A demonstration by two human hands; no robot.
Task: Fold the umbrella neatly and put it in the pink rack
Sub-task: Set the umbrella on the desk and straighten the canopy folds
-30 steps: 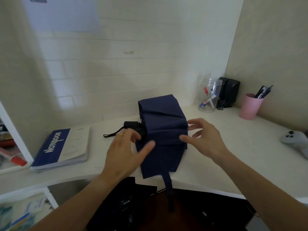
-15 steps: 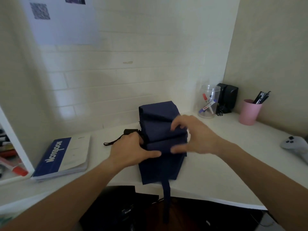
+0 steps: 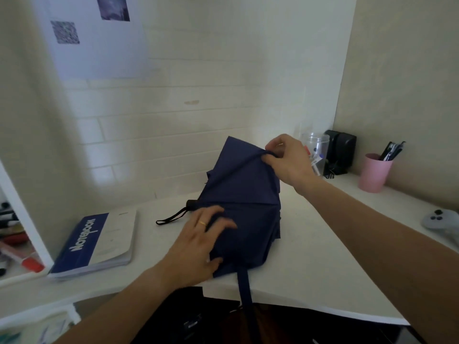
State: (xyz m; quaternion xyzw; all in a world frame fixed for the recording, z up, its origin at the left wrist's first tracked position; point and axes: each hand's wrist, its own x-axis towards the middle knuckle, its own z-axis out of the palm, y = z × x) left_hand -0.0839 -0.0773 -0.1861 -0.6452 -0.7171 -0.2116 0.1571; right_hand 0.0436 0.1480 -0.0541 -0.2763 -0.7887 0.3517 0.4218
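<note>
A collapsed navy umbrella (image 3: 244,194) lies on the white desk (image 3: 323,264), its cloth loose and bunched. Its black handle (image 3: 191,203) with a wrist loop points left, and its closing strap (image 3: 244,289) hangs over the desk's front edge. My left hand (image 3: 198,247) rests flat on the near left part of the cloth, fingers spread. My right hand (image 3: 285,158) pinches a fold of the cloth at the far top and holds it lifted. No pink rack is in view.
A blue and white notebook (image 3: 99,242) lies left of the umbrella. At the back right stand a clear jar (image 3: 318,150), a black speaker (image 3: 341,151) and a pink cup (image 3: 375,172) with pens. A grey game controller (image 3: 440,219) lies at the right edge.
My right hand has left the middle of the cloth, taken a fold at the far end and raised it. My left hand has slid toward the near side. The camera has tilted upward.
</note>
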